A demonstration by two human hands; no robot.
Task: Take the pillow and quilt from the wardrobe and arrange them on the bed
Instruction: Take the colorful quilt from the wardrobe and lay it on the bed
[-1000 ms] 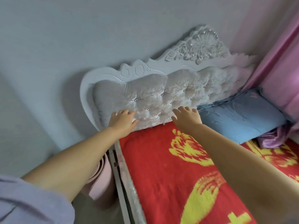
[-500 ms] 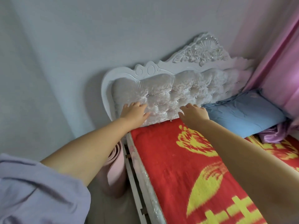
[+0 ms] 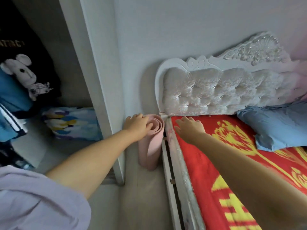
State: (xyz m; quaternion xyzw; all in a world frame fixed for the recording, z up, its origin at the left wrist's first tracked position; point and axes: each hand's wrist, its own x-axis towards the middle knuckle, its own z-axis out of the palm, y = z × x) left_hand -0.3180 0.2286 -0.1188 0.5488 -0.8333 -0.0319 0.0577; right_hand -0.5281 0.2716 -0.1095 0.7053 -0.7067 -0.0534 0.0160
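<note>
A light blue pillow (image 3: 274, 128) lies at the head of the bed on the red and yellow blanket (image 3: 232, 163), against the tufted white headboard (image 3: 216, 95). On the left the wardrobe (image 3: 98, 67) stands open; a folded quilt with a blue, white and yellow print (image 3: 71, 123) lies on its shelf. My left hand (image 3: 136, 125) rests on top of a rolled pink mat (image 3: 149, 146), fingers spread and holding nothing. Palm down, my right hand (image 3: 189, 128) lies flat on the blanket at the bed's near corner.
The pink mat stands upright in the narrow gap between the wardrobe frame and the bed rail (image 3: 176, 180). Inside the wardrobe are a white plush mouse (image 3: 21, 70), dark clothing and blue folded items (image 3: 11, 100).
Both hands have drawn back from the headboard. My left hand has come down onto the pink roll. The view has swung left, bringing the open wardrobe into sight.
</note>
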